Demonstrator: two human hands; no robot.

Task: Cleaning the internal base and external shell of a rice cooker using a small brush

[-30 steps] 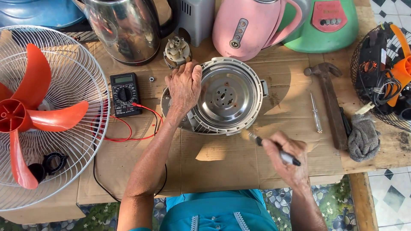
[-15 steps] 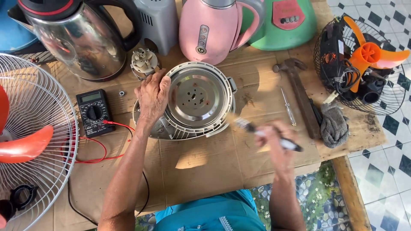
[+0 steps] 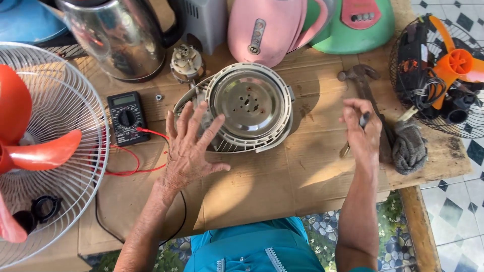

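A round metal appliance base (image 3: 249,103) with a white plastic rim lies upside down on a cardboard-covered table (image 3: 262,186). My left hand (image 3: 190,146) rests with fingers spread against its left edge. My right hand (image 3: 360,133) hovers to the right of the base, closed around a thin dark-handled tool whose tip points down; a screwdriver (image 3: 346,149) shows just beneath the hand. A hammer (image 3: 364,83) lies right behind that hand.
A multimeter (image 3: 126,117) with red leads lies left of the base. A red-bladed fan in a wire cage (image 3: 35,151) fills the left. A steel kettle (image 3: 116,38), pink (image 3: 267,27) and green appliances stand behind. A grey rag (image 3: 408,146) and an orange fan (image 3: 443,70) are at the right.
My right hand has swung from the front of the base out to the right, near the hammer. My left hand has slid off the base's top onto its left edge.
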